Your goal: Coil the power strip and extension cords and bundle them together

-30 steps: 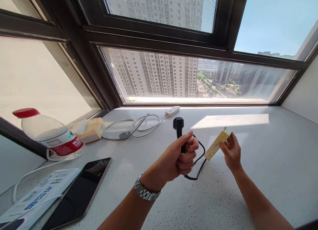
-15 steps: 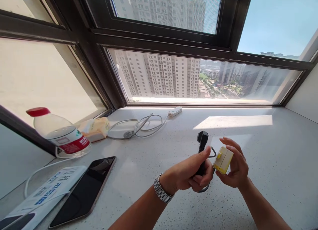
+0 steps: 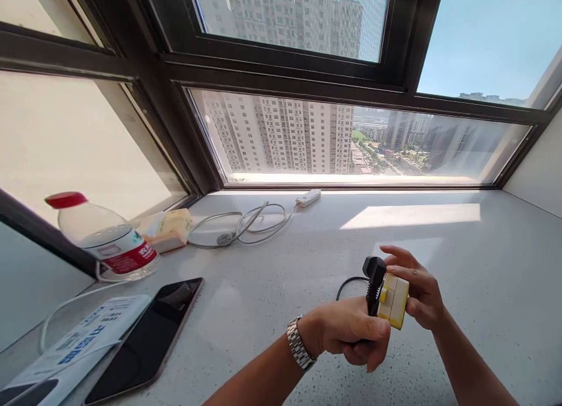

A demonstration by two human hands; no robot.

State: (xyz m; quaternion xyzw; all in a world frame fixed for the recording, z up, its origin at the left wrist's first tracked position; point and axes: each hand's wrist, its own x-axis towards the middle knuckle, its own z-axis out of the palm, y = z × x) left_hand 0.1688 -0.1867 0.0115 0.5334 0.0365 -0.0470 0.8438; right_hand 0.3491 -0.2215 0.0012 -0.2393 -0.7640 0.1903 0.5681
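My left hand (image 3: 351, 339) is curled into a fist around the stem of the black plug (image 3: 374, 271), thumb laid across the top of the fingers. My right hand (image 3: 421, 292) pinches the yellow block (image 3: 395, 300) between thumb and fingers, with two fingers stretched out above it. Both things hang just above the surface (image 3: 461, 265), a little right of the middle of my view.

The plug stands nearly upright, its long axis running up out of my fist, and its head leans right against the left face of the block. The two are touching. Whether the pins are seated in the block I cannot tell, since the plug head hides them. The block lies to the right of the plug, so my right hand is the nearer one to it. The black cord (image 3: 346, 282) loops out to the left behind my fist.

Further left on the surface lie a dark tablet (image 3: 144, 336) and a printed leaflet (image 3: 83, 341). Behind them stands a water bottle (image 3: 105, 242), and a coiled white cable (image 3: 246, 227) lies by the window.
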